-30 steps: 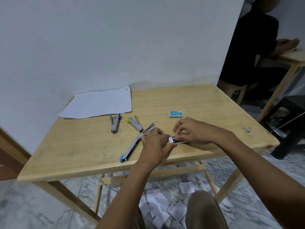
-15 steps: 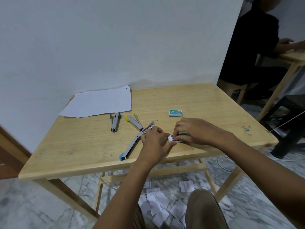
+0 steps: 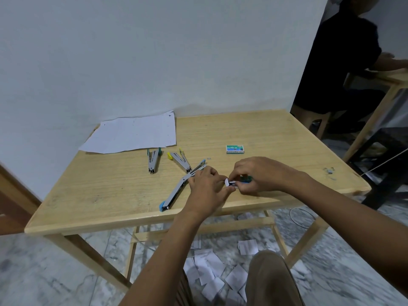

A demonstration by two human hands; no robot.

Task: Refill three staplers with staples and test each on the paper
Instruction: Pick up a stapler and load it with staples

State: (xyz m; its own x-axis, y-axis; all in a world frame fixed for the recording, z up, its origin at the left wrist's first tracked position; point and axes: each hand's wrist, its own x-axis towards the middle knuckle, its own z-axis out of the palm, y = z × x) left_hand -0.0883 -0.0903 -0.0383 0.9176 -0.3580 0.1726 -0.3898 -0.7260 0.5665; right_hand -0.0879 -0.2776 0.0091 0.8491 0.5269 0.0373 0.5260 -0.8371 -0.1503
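Three staplers lie open on the wooden table (image 3: 110, 195): a green one (image 3: 153, 161), a yellow one (image 3: 180, 161) and a blue one (image 3: 181, 188) spread out flat near the front edge. My left hand (image 3: 207, 186) and my right hand (image 3: 260, 173) meet just right of the blue stapler. Together they hold a small green staple box (image 3: 237, 182) with its white inner tray pulled partly out to the left. A second green staple box (image 3: 235, 149) lies closed farther back. A white sheet of paper (image 3: 132, 134) lies at the back left against the wall.
Loose staples (image 3: 329, 171) lie near the table's right edge, and a tiny piece (image 3: 209, 158) sits behind the blue stapler. Paper scraps (image 3: 212, 270) litter the floor under the table. Another person (image 3: 344, 69) sits at a second table at the right.
Both hands stayed at the same spot while working the small box; the white inner tray now sticks out a little farther on the left.
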